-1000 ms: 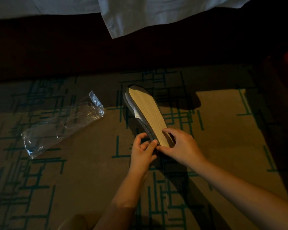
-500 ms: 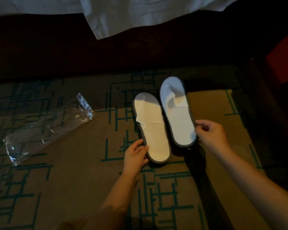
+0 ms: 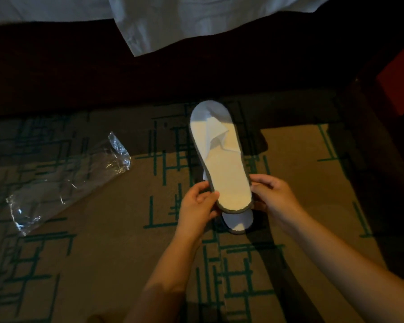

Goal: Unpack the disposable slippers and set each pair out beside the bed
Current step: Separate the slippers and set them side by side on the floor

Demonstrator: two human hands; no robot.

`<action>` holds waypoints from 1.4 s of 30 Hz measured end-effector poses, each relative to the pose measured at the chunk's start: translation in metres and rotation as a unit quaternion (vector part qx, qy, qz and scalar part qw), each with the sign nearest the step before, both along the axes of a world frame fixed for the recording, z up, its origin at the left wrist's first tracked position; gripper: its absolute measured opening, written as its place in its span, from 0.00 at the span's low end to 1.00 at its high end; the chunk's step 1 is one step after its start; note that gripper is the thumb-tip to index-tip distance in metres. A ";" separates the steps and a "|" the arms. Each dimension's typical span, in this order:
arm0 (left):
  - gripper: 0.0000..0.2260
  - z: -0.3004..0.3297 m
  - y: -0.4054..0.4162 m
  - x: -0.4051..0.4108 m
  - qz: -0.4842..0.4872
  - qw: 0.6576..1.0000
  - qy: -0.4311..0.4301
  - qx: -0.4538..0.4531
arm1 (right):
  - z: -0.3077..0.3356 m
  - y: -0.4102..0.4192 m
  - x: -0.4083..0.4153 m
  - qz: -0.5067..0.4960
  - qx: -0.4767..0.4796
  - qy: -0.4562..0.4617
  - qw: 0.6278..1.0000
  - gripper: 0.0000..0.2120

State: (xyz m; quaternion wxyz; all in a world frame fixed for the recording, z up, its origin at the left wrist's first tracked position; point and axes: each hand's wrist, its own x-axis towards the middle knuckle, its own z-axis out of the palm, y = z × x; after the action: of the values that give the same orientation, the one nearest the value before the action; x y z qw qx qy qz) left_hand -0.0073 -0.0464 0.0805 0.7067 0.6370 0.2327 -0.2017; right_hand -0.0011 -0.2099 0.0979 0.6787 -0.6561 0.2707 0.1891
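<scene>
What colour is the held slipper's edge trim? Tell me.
Dark grey trim, clearest in the head view.

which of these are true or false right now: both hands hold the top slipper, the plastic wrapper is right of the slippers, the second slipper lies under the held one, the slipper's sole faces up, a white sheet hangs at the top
1. Both hands hold the top slipper. True: the left hand and right hand grip its heel end.
2. The plastic wrapper is right of the slippers. False: it lies on the carpet to their left.
3. The second slipper lies under the held one. True: only its end shows below.
4. The top slipper's sole faces up. False: its white insole and strap face up.
5. A white sheet hangs at the top. True.
</scene>
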 end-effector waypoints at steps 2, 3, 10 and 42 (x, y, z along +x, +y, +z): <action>0.12 -0.003 0.015 -0.006 0.017 0.999 -0.018 0.034 | -0.001 0.012 -0.002 0.044 -0.002 -0.007 0.999 0.11; 0.12 -0.003 0.025 -0.010 0.021 0.999 -0.018 0.047 | -0.002 0.018 -0.004 0.073 -0.012 -0.009 0.997 0.11; 0.18 -0.025 0.106 -0.051 0.056 0.992 0.061 0.098 | -0.029 0.024 -0.029 0.370 -0.456 -0.302 0.751 0.22; 0.34 -0.054 0.096 -0.038 -0.410 0.740 -0.196 0.496 | -0.050 0.010 -0.036 0.487 -0.501 -0.243 0.673 0.27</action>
State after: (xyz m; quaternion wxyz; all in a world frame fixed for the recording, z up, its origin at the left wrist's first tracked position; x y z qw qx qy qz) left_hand -0.0452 0.0494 0.0262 0.1697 0.9568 -0.1271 -0.1988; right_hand -0.0376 -0.1996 0.0484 0.1021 -0.9592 -0.2073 0.1627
